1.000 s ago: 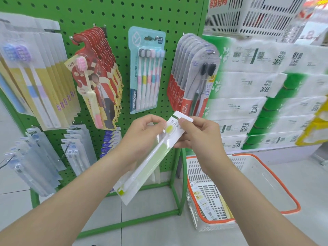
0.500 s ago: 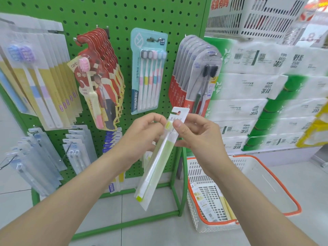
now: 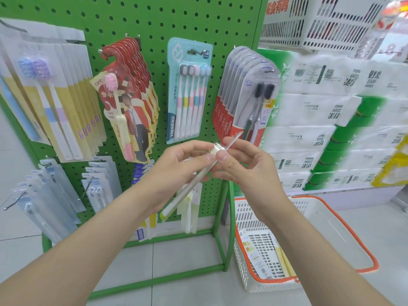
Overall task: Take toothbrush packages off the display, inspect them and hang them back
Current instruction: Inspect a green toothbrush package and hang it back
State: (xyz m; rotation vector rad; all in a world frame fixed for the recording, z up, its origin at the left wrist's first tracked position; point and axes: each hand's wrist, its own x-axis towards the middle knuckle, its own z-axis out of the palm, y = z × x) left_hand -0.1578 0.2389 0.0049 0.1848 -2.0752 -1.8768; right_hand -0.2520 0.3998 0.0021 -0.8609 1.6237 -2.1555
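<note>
Left hand (image 3: 176,168): pinches the package (image 3: 176,204) near the brush head.
Package: edge-on before the pegboard (image 3: 132,23), top at 1 o'clock, foot at 7 o'clock.
Right hand (image 3: 249,168): pinches the package's top end.
Basket (image 3: 240,219): on the floor, 5 o'clock of the hands.

Location type: retail shop, toiletries and household-paper section. Indicators: a green perforated metal display panel (image 3: 136,23) fitted with steel hooks (image 3: 196,51). Most hooks carry several identical packs hung one behind another: red card-backed single-brush packs (image 3: 123,62) and red-and-clear twin-brush packs (image 3: 231,96), with a teal five-brush blister pack (image 3: 187,107) between them. Beside the panel, white-and-green wrapped paper-roll packs (image 3: 320,107) are stacked in rows. A white plastic shopping basket with orange rim (image 3: 241,217) stands on the pale tiled floor (image 3: 176,257).
</note>
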